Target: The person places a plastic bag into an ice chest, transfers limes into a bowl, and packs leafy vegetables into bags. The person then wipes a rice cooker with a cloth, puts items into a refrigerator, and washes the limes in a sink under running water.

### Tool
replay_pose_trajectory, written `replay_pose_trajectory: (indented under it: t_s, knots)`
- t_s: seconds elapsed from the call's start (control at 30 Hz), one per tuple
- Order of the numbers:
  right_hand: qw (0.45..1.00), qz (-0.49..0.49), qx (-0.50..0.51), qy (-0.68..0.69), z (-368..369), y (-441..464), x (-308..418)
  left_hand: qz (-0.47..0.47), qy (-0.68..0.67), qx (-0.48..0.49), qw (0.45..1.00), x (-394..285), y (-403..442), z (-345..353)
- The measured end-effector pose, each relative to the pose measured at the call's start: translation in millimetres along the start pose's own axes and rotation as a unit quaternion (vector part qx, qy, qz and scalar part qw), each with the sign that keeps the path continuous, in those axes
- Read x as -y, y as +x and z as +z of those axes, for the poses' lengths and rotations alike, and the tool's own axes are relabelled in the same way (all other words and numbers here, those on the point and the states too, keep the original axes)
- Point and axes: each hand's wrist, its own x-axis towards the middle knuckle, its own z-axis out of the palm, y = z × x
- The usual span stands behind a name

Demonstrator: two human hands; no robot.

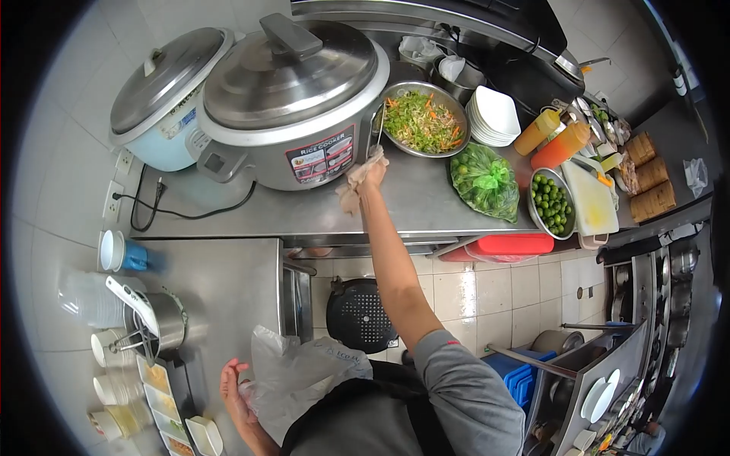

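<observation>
My right hand point(372, 173) reaches forward over the steel counter, its fingers closed on a beige cloth point(351, 194). The cloth hangs by the front right side of a large grey rice cooker point(300, 106). Just beyond this hand sits a metal bowl point(458, 109) of chopped greens and carrot strips. My left hand point(237, 387) is low at the left, fingers curled at the edge of a translucent plastic bag point(300, 372). Part of that hand shows through the plastic, and the bag hangs in front of my apron.
A light blue cooker point(167, 106) stands at the left. Rightward are stacked white plates point(496, 114), a bag of greens point(484, 182), a bowl of limes point(552, 201), sauce bottles point(561, 144) and a cutting board point(593, 197). A black stool point(357, 311) stands below the counter.
</observation>
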Motion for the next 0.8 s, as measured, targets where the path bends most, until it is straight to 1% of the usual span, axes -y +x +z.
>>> replay_pose_trajectory:
  t_s: [0.03,0.1,0.13,0.23,0.33,0.37,0.43,0.47,0.53,0.57,0.6,0.63,0.67,0.7,0.77,0.8]
  knots:
    - [1.000,0.014,0.024,0.013,-12,14,-5,-0.002,-0.009,-0.012,1.000,1,2,1]
    - [0.996,0.034,0.033,-0.071,-34,43,-22,-0.004,-0.012,0.010,1.000,-3,4,0]
    - [0.992,0.044,0.041,-0.111,-30,43,-18,-0.002,-0.015,0.020,1.000,-4,5,2]
    - [0.991,0.099,-0.040,-0.078,-20,26,-2,0.004,-0.022,0.049,0.999,-9,6,10]
    - [0.990,0.135,0.017,-0.032,-22,-15,28,0.017,-0.048,0.093,0.994,-8,11,9]
    - [0.980,0.168,0.100,0.046,-26,-33,44,0.011,-0.056,0.118,0.991,-11,9,12]
    - [0.980,0.169,0.081,0.073,-36,-68,77,-0.003,-0.066,0.172,0.983,-19,4,18]
    - [0.979,0.168,0.070,0.087,-44,-80,90,-0.006,-0.040,0.194,0.980,-18,6,22]
    - [0.983,0.131,0.071,0.104,-73,-97,114,-0.015,0.019,0.244,0.969,-14,9,29]
    - [0.985,0.110,0.068,0.113,-88,-108,127,0.011,0.104,0.258,0.960,-17,6,40]
    - [0.983,0.108,0.091,0.121,-103,-119,140,0.038,0.189,0.273,0.942,-22,1,58]
    - [0.980,0.103,0.110,0.130,-116,-134,156,0.066,0.273,0.290,0.915,-25,-4,77]
    - [0.977,0.096,0.132,0.137,-124,-152,176,0.137,0.288,0.317,0.893,-17,-6,97]
    - [0.983,0.061,0.113,0.132,-127,-173,192,0.208,0.298,0.342,0.866,-9,-9,120]
    - [0.966,0.061,0.161,0.192,-137,-213,226,0.343,0.280,0.445,0.778,-7,-31,178]
    - [0.955,0.061,0.188,0.220,-140,-228,242,0.347,0.262,0.476,0.765,-2,-47,208]
